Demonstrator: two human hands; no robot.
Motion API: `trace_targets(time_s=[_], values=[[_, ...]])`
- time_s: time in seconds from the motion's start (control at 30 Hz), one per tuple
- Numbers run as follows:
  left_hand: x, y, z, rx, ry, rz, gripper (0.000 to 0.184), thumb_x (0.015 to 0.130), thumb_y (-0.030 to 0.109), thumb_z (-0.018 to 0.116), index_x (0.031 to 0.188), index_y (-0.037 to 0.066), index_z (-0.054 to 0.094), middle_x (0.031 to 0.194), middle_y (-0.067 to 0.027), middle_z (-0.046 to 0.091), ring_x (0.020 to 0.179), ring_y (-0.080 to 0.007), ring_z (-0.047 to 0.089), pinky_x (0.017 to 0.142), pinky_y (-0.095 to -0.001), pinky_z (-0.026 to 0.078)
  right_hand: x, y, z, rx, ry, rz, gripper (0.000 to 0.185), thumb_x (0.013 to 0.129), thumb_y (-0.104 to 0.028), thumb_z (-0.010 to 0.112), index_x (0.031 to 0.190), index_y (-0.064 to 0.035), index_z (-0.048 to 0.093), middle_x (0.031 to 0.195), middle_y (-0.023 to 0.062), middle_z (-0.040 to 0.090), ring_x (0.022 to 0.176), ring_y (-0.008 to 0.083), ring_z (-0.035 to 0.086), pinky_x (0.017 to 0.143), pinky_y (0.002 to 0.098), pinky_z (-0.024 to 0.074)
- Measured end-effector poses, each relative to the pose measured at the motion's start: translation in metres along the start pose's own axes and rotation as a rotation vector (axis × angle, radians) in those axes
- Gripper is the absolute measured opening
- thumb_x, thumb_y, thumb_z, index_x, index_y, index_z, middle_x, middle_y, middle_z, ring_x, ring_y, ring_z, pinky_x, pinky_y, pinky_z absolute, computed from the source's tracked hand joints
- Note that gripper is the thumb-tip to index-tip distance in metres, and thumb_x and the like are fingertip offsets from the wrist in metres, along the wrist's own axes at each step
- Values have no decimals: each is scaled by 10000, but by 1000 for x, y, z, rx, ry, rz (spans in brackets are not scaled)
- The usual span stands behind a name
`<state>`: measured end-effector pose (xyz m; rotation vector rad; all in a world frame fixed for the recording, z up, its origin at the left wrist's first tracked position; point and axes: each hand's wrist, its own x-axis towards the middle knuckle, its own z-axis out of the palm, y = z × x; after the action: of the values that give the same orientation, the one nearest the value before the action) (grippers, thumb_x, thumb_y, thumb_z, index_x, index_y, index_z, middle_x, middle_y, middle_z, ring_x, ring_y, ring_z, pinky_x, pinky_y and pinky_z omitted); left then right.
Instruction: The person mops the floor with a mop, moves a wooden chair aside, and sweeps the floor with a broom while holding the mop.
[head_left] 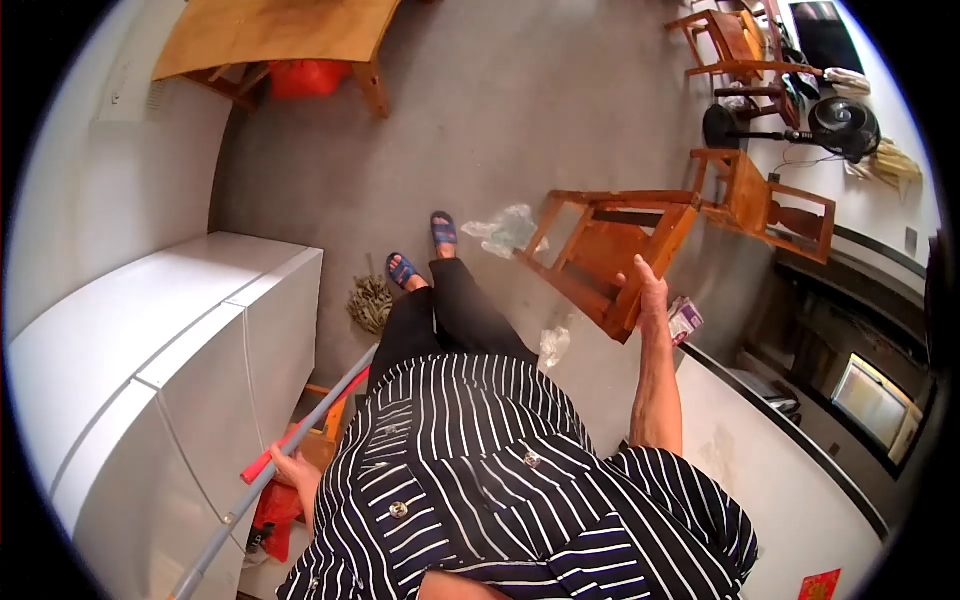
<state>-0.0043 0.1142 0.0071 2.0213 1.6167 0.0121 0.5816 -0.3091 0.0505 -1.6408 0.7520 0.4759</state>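
My left hand (295, 467) is closed around the grey pole (325, 405) of a mop, whose stringy head (371, 304) rests on the floor by my feet. A red strip (262, 464) runs along the pole by that hand. My right hand (648, 290) grips the edge of a wooden chair (610, 250), which is tilted over with its legs toward the left. Some of the right fingers are hidden behind the wood.
A white fridge-like cabinet (200, 300) stands at my left. Clear plastic bags (505, 230) lie on the floor. More wooden chairs (735, 185) and a black fan (843, 128) stand at the right. A wooden table (285, 35) is at the upper left, a white counter (740, 450) at my right.
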Motion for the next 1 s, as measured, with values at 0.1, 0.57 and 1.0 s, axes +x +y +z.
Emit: trace_targets(time_s=[0.1,0.57,1.0], values=[[3,-26,10,-229,-7,-101,465,846,-13,493,1285,14,344,1227,-182,407,1111,-289,450,916,-397,433,5,-6,-5,-4,-76,-47,446,769,-275,666,1114,-33,522,971,50,576,832,170,565,679,317,493],[13,-5,35,-810,508,-344,455,851,39,488,1285,6,354,1245,-176,401,1126,-281,438,932,-388,409,-48,7,30,-131,26,-49,648,772,-412,643,1241,-22,426,1185,111,483,1023,228,500,831,371,435],[-10,4,61,-879,507,-344,453,857,86,483,1284,-1,362,1261,-171,396,1140,-273,427,947,-380,387,-10,8,33,-40,-36,4,542,743,-440,642,1114,-62,525,1058,122,588,1001,279,539,851,469,425]])
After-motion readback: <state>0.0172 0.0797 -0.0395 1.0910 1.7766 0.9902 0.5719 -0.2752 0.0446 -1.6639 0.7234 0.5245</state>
